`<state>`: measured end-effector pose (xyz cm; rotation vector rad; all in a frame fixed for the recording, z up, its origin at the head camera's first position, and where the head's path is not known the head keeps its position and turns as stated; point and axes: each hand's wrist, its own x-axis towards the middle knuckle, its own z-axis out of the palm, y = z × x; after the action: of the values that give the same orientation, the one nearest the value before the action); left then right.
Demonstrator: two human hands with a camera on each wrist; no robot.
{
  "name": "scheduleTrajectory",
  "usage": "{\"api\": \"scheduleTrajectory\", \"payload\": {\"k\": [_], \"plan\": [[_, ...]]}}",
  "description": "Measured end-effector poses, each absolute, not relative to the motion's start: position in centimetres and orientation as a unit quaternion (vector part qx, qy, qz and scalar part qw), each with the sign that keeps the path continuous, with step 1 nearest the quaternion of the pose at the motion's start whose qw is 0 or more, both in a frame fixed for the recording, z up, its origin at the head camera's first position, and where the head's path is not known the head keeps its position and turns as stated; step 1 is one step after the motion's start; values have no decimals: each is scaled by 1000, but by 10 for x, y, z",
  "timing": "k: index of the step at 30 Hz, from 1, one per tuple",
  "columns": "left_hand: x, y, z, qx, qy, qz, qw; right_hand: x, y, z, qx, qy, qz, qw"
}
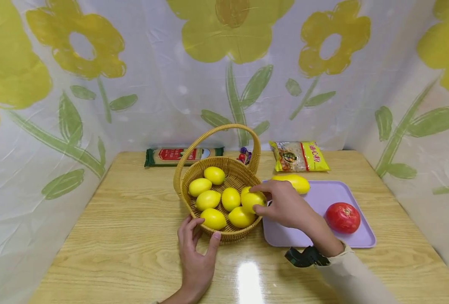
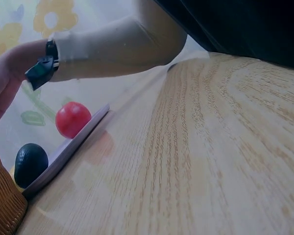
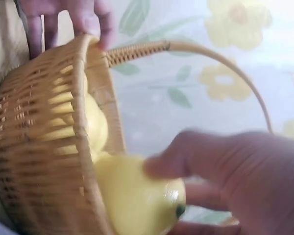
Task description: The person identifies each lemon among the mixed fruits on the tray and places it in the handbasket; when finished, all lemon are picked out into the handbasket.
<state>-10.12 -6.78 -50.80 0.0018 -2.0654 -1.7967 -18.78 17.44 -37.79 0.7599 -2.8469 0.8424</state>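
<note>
A round wicker basket (image 1: pixel 224 236) with a tall arched handle holds several yellow lemons (image 1: pixel 208 200). My right hand (image 1: pixel 287 204) pinches one lemon (image 3: pixel 137 196) between thumb and fingers at the basket's right rim, above the other lemons. At the near left rim, my left hand (image 1: pixel 198 257) grips the basket, its fingertips bent over the edge, as the right wrist view also shows. Beside the basket lies a purple tray (image 1: pixel 285 236) bearing a red tomato (image 1: pixel 342 218), a yellow mango (image 1: pixel 294 183) and a dark avocado (image 2: pixel 30 165), which my right hand mostly hides in the head view.
Along the back of the wooden table (image 1: pixel 125 219) lie a green-ended noodle packet (image 1: pixel 167 156), a small purple-and-red wrapped item (image 1: pixel 244 156) and a yellow pasta bag (image 1: pixel 300 156). A flower-patterned cloth (image 1: pixel 152 84) hangs behind and at both sides.
</note>
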Motion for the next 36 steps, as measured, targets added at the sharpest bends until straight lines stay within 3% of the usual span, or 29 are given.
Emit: {"api": "scheduleTrajectory", "payload": {"k": [6, 13, 16, 20, 27, 32, 36], "plan": [[-101, -66, -509, 1, -740, -642, 202, -196, 159, -396, 257, -937, 220, 88], [-101, -69, -507, 5, -754, -620, 217, -198, 170, -403, 285, -919, 251, 107], [-102, -77, -499, 5, -762, -598, 248, -197, 188, -396, 283, -912, 274, 115], [-113, -102, -479, -32, -736, -585, 339, -196, 220, -385, 264, -909, 285, 150], [-165, -184, -390, -119, -693, -498, 507, -196, 262, -345, 246, -908, 237, 242], [-185, -225, -299, -142, -745, -362, 542, -195, 274, -299, 240, -897, 204, 311], [-193, -239, -249, -151, -770, -274, 556, -197, 278, -268, 235, -873, 181, 386]]}}
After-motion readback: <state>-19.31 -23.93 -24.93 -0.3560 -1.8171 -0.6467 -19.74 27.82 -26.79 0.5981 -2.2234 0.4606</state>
